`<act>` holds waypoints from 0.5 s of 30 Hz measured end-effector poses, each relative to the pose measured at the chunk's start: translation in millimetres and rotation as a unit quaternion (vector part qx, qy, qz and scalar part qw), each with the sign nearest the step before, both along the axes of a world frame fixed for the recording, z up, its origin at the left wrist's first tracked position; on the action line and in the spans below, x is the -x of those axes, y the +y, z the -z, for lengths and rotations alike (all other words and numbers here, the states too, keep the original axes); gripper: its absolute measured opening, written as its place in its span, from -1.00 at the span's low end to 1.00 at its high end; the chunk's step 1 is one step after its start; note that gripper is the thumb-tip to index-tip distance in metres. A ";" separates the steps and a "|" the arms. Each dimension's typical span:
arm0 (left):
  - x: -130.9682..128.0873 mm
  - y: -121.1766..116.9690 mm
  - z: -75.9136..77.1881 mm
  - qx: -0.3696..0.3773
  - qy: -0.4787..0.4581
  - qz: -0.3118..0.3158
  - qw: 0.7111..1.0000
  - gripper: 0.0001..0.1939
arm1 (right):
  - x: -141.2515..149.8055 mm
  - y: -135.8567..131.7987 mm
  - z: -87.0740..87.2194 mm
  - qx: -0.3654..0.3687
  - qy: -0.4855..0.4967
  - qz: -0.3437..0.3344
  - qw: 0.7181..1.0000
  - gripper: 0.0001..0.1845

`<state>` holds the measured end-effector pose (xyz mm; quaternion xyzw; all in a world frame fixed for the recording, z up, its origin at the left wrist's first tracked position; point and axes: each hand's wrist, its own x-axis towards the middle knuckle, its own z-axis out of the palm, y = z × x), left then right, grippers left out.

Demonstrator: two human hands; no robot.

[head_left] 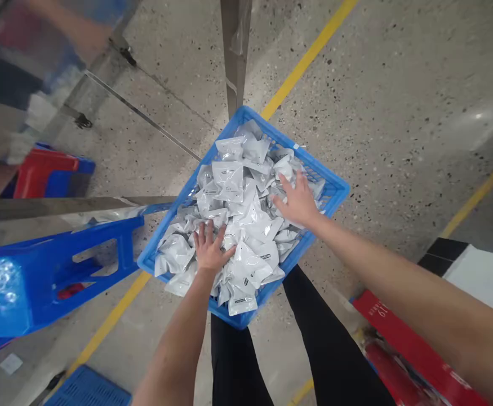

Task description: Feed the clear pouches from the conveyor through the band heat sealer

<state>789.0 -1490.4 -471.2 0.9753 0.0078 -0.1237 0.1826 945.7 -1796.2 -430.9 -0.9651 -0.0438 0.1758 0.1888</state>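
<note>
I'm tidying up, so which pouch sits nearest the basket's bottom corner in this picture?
The lowest pouch in view, below and right of the left hand; all others lie farther from that corner of the basket.

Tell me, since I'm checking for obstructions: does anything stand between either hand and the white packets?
Nothing visible does: the left hand and right hand appear to rest directly on the white packets in the blue basket.

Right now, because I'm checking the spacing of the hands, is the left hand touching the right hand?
Apart. The head view shows it: white packets lie in plain sight between the left hand and the right hand.
</note>
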 end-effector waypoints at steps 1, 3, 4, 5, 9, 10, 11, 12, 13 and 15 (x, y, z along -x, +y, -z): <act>1.4 -0.4 -2.9 0.002 -0.003 0.003 1.000 -0.20 | 17.2 5.9 -14.6 -0.006 -0.025 -0.036 0.999 0.03; 10.9 -4.6 -13.7 0.004 -0.017 0.000 1.000 -0.22 | 49.1 27.9 -31.6 -0.024 -0.028 -0.128 0.991 0.22; 17.7 -9.0 -20.5 0.003 -0.027 -0.010 1.000 -0.23 | 59.0 42.5 -32.6 -0.026 -0.014 -0.167 0.986 0.31; 25.0 -14.5 -27.4 0.002 -0.039 -0.024 0.999 -0.25 | 62.4 57.8 -29.2 -0.026 0.006 -0.195 0.980 0.38; 51.3 -29.8 -50.9 -0.012 -0.075 -0.077 0.994 -0.19 | 17.4 95.7 1.4 -0.057 0.070 -0.193 0.977 0.10; 56.3 -28.7 -54.6 -0.018 -0.079 -0.088 0.993 -0.13 | 1.1 94.5 6.6 -0.082 0.067 -0.174 0.979 -0.12; 60.5 -25.4 -56.8 -0.025 -0.082 -0.097 0.992 -0.07 | -12.4 88.9 9.3 -0.112 0.059 -0.156 0.980 -0.34; 63.7 -20.4 -57.2 -0.032 -0.082 -0.100 0.991 0.01 | -21.2 79.9 9.4 -0.142 0.040 -0.140 0.979 -0.55; 65.6 -14.5 -55.2 -0.034 -0.078 -0.088 0.992 0.07 | -24.3 68.8 7.2 -0.168 0.013 -0.127 0.977 -0.68; 64.4 -2.7 -43.9 -0.018 -0.050 0.001 0.999 0.15 | -13.7 45.3 -1.4 -0.194 -0.056 -0.102 0.974 -0.74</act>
